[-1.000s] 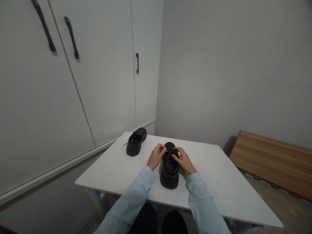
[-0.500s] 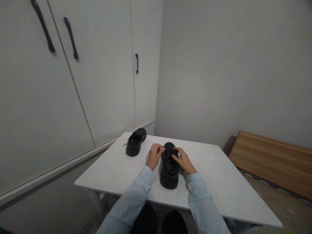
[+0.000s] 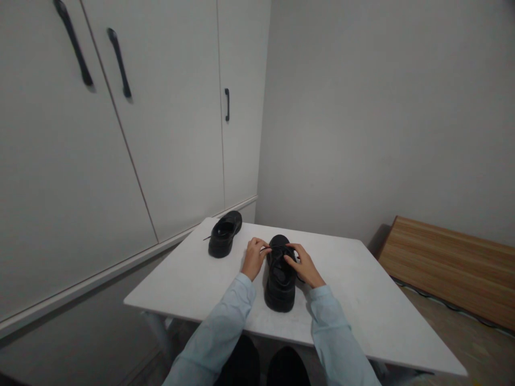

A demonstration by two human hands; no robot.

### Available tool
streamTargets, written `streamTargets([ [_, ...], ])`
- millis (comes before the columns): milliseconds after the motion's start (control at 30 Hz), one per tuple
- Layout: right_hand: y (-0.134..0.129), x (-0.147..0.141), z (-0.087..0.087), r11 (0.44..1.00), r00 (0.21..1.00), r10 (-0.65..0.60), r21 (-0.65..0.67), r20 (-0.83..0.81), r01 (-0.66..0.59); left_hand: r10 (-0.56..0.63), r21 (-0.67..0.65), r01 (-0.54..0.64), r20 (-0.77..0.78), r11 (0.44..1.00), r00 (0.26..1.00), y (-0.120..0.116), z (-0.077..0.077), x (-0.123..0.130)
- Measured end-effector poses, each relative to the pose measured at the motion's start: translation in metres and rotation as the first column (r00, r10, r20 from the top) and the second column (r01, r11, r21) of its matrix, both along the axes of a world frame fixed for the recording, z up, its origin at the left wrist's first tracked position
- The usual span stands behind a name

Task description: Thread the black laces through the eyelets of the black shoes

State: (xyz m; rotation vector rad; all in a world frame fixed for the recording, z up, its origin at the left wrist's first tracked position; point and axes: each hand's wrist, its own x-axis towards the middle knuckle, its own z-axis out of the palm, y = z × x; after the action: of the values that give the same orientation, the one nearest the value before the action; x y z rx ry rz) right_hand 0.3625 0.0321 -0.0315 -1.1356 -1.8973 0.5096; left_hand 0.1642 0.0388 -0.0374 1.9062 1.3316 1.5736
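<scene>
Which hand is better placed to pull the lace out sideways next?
Probably the left hand: its fingers seem to pinch the lace beside the near shoe, while the right hand bends over the shoe.

Left hand (image 3: pixel 252 260) farther from black shoe (image 3: pixel 280 295), pinched lace (image 3: pixel 265 249) more exposed

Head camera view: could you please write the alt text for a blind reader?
A person's left hand pinches a thin black lace of a low black shoe on a white table; the right hand is at the shoe's top. Another black shoe stands farther back, at left.
</scene>
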Motion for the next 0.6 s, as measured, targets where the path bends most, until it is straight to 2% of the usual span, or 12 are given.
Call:
streamTargets([
  [133,0.0010,0.0009,-0.0012,1.000,1.000,-0.001,-0.009,0.000,0.001,0.033,-0.037,-0.032,0.019,0.999,0.999,0.0000,-0.0010,-0.0020],
  [400,0.0028,0.0006,-0.0050,0.999,0.999,-0.023,-0.029,-0.030,0.022,-0.044,-0.108,0.089,0.361,0.990,0.932,0.0055,0.0033,-0.0055],
  [600,0.0043,0.0010,-0.0078,0.998,0.998,-0.041,-0.050,-0.044,0.039,-0.040,-0.090,0.102,0.520,0.991,0.853,0.0042,0.0074,-0.0076],
])
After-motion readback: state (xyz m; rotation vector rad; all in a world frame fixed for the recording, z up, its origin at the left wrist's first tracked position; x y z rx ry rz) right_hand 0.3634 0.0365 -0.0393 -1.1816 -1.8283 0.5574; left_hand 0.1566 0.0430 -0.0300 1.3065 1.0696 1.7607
